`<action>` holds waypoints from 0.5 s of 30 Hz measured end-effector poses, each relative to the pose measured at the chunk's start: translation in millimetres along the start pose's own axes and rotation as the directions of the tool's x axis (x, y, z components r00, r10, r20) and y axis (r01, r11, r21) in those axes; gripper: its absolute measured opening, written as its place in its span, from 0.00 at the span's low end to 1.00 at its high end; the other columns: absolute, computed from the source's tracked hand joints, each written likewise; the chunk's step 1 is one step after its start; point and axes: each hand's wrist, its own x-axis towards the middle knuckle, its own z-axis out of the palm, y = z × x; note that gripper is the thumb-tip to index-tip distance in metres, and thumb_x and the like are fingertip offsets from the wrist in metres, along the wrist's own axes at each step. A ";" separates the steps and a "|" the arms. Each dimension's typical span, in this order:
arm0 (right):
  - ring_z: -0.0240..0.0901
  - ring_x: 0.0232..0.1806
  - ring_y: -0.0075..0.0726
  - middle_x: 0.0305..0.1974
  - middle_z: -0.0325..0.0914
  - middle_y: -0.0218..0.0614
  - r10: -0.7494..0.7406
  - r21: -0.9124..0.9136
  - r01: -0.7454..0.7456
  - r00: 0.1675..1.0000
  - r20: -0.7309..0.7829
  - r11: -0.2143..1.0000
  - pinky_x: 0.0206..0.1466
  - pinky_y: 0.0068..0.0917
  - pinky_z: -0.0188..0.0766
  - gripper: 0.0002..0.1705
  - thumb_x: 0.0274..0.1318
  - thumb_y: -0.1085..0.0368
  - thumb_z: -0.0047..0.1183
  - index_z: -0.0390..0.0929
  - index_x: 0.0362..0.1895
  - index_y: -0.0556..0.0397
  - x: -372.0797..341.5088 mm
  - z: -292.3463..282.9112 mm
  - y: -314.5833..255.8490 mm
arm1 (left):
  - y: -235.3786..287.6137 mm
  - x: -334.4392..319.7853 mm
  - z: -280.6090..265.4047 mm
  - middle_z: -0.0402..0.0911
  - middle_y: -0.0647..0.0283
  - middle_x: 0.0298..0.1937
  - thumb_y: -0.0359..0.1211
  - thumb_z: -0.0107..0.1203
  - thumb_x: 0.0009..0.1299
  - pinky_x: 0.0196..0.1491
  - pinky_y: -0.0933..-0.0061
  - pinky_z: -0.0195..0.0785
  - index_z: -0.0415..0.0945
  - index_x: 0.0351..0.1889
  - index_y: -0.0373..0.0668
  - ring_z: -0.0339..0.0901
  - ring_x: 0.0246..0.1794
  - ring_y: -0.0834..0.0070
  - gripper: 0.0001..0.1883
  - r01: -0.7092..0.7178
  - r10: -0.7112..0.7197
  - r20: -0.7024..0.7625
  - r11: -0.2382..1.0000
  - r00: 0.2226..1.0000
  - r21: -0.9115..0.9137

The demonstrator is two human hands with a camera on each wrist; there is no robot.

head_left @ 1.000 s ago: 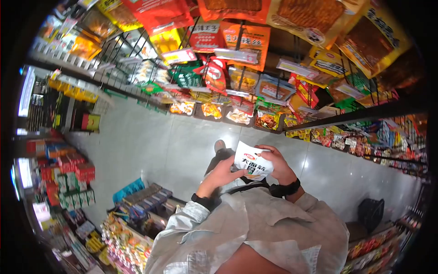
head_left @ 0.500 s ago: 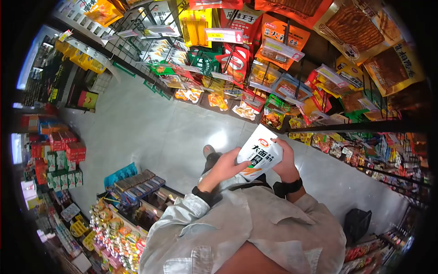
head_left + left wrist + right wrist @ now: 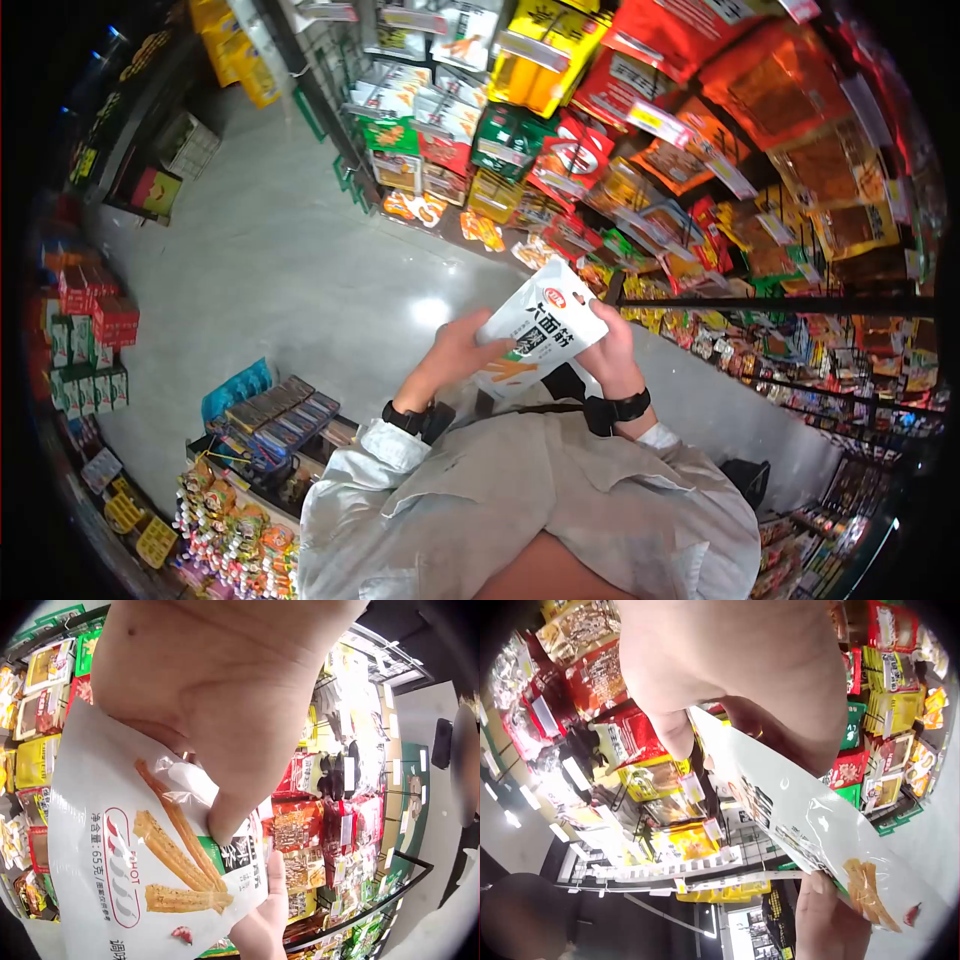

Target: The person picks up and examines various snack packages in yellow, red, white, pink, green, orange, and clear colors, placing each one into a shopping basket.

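In the head view a white snack packet (image 3: 560, 318) with dark Chinese lettering and a red logo is tilted in front of the body. My left hand (image 3: 450, 352) grips its left edge, and in the left wrist view that thumb (image 3: 223, 825) presses on the printed front. At the opposite edge, near the top corner, my right hand (image 3: 613, 352) pinches the packet between thumb and fingers. Long brown strips are pictured on the lower front of the packet (image 3: 176, 851). The right wrist view has the packet (image 3: 802, 802) nearly side-on, with the left thumb at its lower edge.
Hanging snack bags (image 3: 640, 95) fill the racks ahead and to the right. A black shelf rail (image 3: 780, 304) crosses the right side. Grey floor (image 3: 300, 270) lies ahead and left. A display of small goods (image 3: 245, 520) and stacked boxes (image 3: 90, 350) stand on the left.
The head view has turned, so the racks have shifted and rotated. The packet rose toward the camera, then swung slightly left and tilted more. Both hands have kept hold of it.
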 end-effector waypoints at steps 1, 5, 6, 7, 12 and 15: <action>0.68 0.62 0.46 0.60 0.73 0.46 0.024 0.000 -0.024 1.000 0.006 1.000 0.67 0.41 0.59 0.29 0.64 0.55 0.47 0.67 0.62 0.63 7.1 5.6 7.5 | -2.7 -5.9 -8.9 0.82 0.56 0.37 0.40 0.64 0.65 0.40 0.67 0.71 0.77 0.46 0.39 0.79 0.33 0.69 0.18 0.006 -0.006 -0.011 1.000 1.000 -0.013; 0.69 0.62 0.45 0.59 0.73 0.47 0.118 -0.040 -0.116 0.992 0.033 0.992 0.67 0.39 0.61 0.27 0.64 0.59 0.47 0.67 0.61 0.65 39.4 19.7 31.1 | -8.7 -31.4 -34.6 0.83 0.55 0.38 0.40 0.64 0.65 0.43 0.67 0.72 0.77 0.49 0.40 0.80 0.36 0.68 0.19 0.061 -0.068 -0.104 0.996 0.992 -0.066; 0.69 0.62 0.45 0.59 0.73 0.47 0.138 -0.069 -0.134 0.990 0.042 0.989 0.67 0.39 0.61 0.27 0.64 0.59 0.47 0.67 0.61 0.65 48.0 26.7 35.8 | -13.6 -35.8 -39.6 0.83 0.56 0.38 0.40 0.64 0.65 0.43 0.67 0.72 0.76 0.50 0.40 0.79 0.37 0.68 0.19 0.061 -0.072 -0.144 0.995 0.987 -0.076; 0.69 0.62 0.44 0.60 0.73 0.46 0.157 -0.122 -0.148 0.985 0.069 0.981 0.68 0.38 0.61 0.27 0.63 0.60 0.47 0.66 0.63 0.63 53.6 38.7 39.3 | -21.9 -40.3 -42.1 0.83 0.56 0.39 0.39 0.64 0.65 0.44 0.68 0.71 0.76 0.50 0.40 0.79 0.37 0.69 0.20 0.062 -0.077 -0.181 0.994 0.980 -0.088; 0.71 0.60 0.38 0.59 0.74 0.42 0.285 -0.310 -0.233 0.950 0.132 0.922 0.65 0.35 0.64 0.26 0.65 0.61 0.48 0.65 0.64 0.61 102.6 71.6 59.2 | -33.1 -57.3 -66.2 0.83 0.56 0.42 0.36 0.63 0.66 0.46 0.71 0.71 0.75 0.49 0.35 0.78 0.41 0.75 0.18 0.210 -0.267 -0.288 0.954 0.920 -0.214; 0.73 0.58 0.37 0.58 0.75 0.41 0.407 -0.359 -0.337 0.903 0.139 0.870 0.63 0.35 0.66 0.25 0.65 0.60 0.49 0.67 0.62 0.60 139.3 91.6 70.8 | -49.8 -57.7 -80.0 0.83 0.57 0.40 0.34 0.63 0.66 0.46 0.71 0.71 0.75 0.47 0.34 0.77 0.40 0.76 0.17 0.105 -0.228 -0.422 0.950 0.877 -0.295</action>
